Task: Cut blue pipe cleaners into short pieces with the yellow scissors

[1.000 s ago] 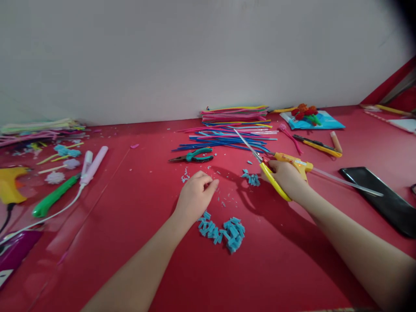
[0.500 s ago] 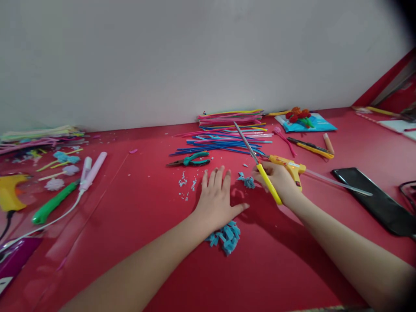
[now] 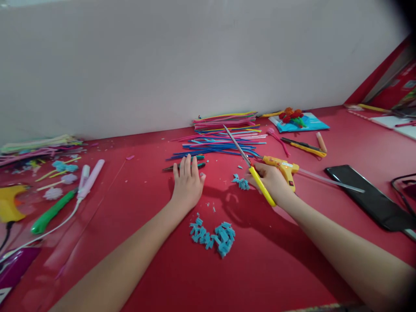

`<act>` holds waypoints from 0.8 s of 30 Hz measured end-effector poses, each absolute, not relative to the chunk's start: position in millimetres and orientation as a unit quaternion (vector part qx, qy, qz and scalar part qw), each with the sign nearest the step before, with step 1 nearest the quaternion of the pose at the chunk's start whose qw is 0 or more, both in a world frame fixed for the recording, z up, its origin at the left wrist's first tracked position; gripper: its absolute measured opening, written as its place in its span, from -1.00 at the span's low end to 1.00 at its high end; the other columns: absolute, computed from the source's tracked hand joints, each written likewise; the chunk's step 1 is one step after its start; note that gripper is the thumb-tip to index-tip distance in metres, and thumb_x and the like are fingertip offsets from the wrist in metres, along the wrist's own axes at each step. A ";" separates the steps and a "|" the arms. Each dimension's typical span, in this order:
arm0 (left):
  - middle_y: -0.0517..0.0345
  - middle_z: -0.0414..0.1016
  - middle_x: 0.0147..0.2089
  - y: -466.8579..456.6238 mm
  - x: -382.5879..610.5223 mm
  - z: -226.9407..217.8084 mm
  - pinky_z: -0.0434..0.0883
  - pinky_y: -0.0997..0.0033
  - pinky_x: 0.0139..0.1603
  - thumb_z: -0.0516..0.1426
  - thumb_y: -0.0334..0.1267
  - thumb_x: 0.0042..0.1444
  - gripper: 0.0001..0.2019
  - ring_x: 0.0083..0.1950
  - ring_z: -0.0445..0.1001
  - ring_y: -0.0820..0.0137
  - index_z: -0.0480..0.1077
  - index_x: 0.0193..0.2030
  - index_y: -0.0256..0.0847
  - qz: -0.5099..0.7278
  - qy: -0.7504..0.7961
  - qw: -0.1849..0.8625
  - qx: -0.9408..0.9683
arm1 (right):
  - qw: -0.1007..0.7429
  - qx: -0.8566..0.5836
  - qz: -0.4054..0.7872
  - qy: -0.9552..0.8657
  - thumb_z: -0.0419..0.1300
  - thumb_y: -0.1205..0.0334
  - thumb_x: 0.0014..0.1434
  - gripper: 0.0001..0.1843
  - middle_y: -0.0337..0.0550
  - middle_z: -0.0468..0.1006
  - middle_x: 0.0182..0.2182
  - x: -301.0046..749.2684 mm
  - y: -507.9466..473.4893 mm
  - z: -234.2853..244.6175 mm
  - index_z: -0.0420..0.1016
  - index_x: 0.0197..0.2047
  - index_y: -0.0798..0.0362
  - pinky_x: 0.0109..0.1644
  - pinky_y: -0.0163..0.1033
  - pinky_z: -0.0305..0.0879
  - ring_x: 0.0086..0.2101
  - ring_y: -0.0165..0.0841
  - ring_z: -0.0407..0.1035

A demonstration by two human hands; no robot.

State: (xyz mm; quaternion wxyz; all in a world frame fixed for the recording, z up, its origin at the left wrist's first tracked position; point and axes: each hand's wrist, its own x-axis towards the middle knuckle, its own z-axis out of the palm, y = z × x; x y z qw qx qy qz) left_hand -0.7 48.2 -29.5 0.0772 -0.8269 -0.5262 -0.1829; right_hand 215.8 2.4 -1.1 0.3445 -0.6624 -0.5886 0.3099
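My left hand (image 3: 187,185) lies palm down on the red table, fingers stretched out over a pair of green-handled pliers (image 3: 169,168) and partly hiding them. Nearer to me sits a loose heap of light-blue cut pieces (image 3: 224,237), with tiny pale scraps (image 3: 211,207) just beyond it. Yellow-handled scissors (image 3: 264,189) are held in my right hand (image 3: 273,180), blades pointing up and away to the left. Beside that hand's fingertips rests a smaller cluster of blue pieces (image 3: 243,183). A yellow glue gun (image 3: 280,165) lies right behind my right hand.
Bundles of coloured pipe cleaners (image 3: 224,141) lie at the back by the wall. On the right are a black phone-like slab (image 3: 367,197), a cutter knife (image 3: 307,148) and a blue packet (image 3: 313,122). To the left are a pink styling iron (image 3: 90,180) and another yellow glue gun (image 3: 12,203).
My left hand has moved away from me and left, onto the pliers, uncovering more of the blue heap. Small scraps now lie nearer the heap. My right hand keeps the scissors.
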 end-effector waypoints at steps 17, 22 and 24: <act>-0.17 -0.07 0.24 63.6 -18.7 -21.7 -0.21 0.00 0.19 -0.06 0.08 -0.02 -0.26 0.25 -0.15 0.09 -0.16 0.21 -0.32 -0.198 -0.457 0.025 -0.867 | 0.348 -0.647 0.304 -0.607 0.04 0.09 -0.09 -0.79 -0.37 0.19 -0.70 213.4 2.4 -8.5 0.23 -0.53 0.07 -0.60 -0.37 -0.09 -0.66 -0.52 0.06; -0.21 -0.11 0.25 58.3 23.5 -40.9 -0.27 -0.04 0.18 -0.05 0.25 -0.18 -0.09 0.26 -0.22 0.06 -0.17 0.22 -0.33 -0.168 -0.443 0.026 -0.880 | 0.344 -0.648 0.297 -0.611 0.05 0.07 -0.10 -0.77 -0.35 0.19 -0.67 213.2 3.2 -11.5 0.21 -0.55 0.07 -0.59 -0.37 -0.09 -0.63 -0.52 0.04; -0.21 -0.12 0.26 70.1 27.0 -43.8 -0.32 -0.05 0.18 -0.08 0.12 -0.04 -0.23 0.26 -0.21 0.09 -0.14 0.21 -0.35 -0.174 -0.474 0.055 -0.861 | 0.344 -0.648 0.293 -0.613 0.06 0.07 -0.10 -0.76 -0.35 0.18 -0.66 213.4 3.1 -11.0 0.20 -0.55 0.07 -0.58 -0.37 -0.08 -0.61 -0.52 0.04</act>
